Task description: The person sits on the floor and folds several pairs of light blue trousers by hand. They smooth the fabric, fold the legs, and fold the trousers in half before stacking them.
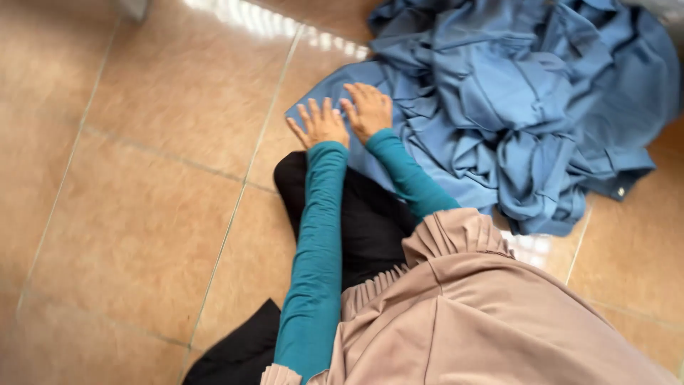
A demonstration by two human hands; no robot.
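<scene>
Two hands lie flat, fingers spread, gripping nothing: left hand [320,125] and right hand [369,110] side by side on the smoothed corner of blue cloth [335,89], its crumpled heap [527,107] filling the upper right.

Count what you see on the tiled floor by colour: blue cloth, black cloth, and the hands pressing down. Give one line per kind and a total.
Blue cloth pile: 1, heaped and crumpled, one flat corner spread out
Black cloth: 1, under the arms
Hands: 2, left hand and right hand, both flat on the blue cloth's flat corner
Total: 4
</scene>
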